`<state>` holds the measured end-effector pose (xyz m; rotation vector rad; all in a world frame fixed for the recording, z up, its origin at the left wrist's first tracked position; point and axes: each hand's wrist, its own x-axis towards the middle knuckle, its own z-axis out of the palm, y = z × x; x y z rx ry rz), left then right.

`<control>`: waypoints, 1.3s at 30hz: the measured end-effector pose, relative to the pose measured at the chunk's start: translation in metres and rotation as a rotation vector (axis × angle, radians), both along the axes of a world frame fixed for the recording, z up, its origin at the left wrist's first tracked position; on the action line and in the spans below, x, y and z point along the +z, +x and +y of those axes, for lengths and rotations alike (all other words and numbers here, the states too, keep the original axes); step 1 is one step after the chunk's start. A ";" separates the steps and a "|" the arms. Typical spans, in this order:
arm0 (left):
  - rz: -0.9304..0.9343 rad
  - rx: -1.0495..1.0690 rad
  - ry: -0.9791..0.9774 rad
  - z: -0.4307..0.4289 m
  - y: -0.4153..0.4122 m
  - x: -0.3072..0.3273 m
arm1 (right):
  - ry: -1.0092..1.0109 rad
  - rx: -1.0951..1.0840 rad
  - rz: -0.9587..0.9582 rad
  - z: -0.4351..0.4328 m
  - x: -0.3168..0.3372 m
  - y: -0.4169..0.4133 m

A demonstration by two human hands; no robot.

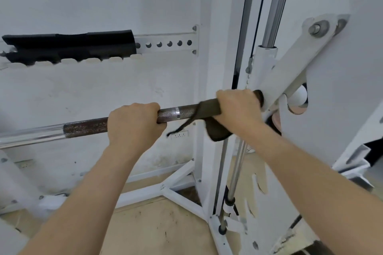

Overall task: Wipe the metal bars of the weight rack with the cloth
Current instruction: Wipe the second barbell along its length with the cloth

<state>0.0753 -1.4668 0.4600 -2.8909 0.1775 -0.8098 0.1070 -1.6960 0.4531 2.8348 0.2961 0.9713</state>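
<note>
R hand point(238, 107): fingers clamped round cloth point(209, 109) wrapped on bar point(87, 127), at rack point(275, 80) end, prob. for wiping. L hand point(132, 122): fingers curled on bare knurl, prob. steadying bar. Cloth tail hangs below.

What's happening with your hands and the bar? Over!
Bare left grip holds the bar; right grip clamps the cloth round it near its end; white bracket right beside, blocking.
</note>
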 end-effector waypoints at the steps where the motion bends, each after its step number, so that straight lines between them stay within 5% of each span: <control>1: -0.007 0.000 -0.002 -0.001 0.001 0.000 | 0.010 -0.062 0.001 -0.017 0.001 0.000; 4: 0.005 0.009 -0.011 -0.003 0.003 0.001 | 0.046 -0.175 0.101 -0.020 0.001 -0.002; 8: 0.032 0.026 0.011 -0.005 0.004 0.003 | 0.036 -0.026 0.175 0.041 0.011 -0.009; 14: 0.078 -0.017 0.063 0.001 0.004 0.009 | 0.072 0.219 -0.046 0.104 -0.009 -0.019; 20: 0.056 -0.195 -0.019 0.011 -0.005 -0.002 | 0.084 -0.156 0.120 0.000 0.009 -0.013; 26: 0.215 -0.376 -0.472 0.011 -0.011 0.017 | 0.082 0.057 0.174 0.114 0.010 -0.029; 28: 0.134 -0.384 -0.546 0.006 -0.020 0.023 | 0.068 0.201 0.135 0.129 0.008 -0.033; 31: -0.191 -0.425 -0.361 -0.023 -0.033 0.021 | 0.051 0.458 0.151 0.100 0.018 -0.034; 33: -0.131 -0.498 -0.403 -0.051 -0.036 0.017 | 0.001 0.472 0.175 0.064 0.026 -0.030; 35: -0.014 -0.504 -0.385 -0.069 -0.029 0.005 | 0.154 0.343 0.356 0.027 0.032 -0.027; 39: -0.047 -0.406 -0.005 -0.071 -0.008 -0.019 | 0.374 0.158 0.495 -0.020 0.042 -0.035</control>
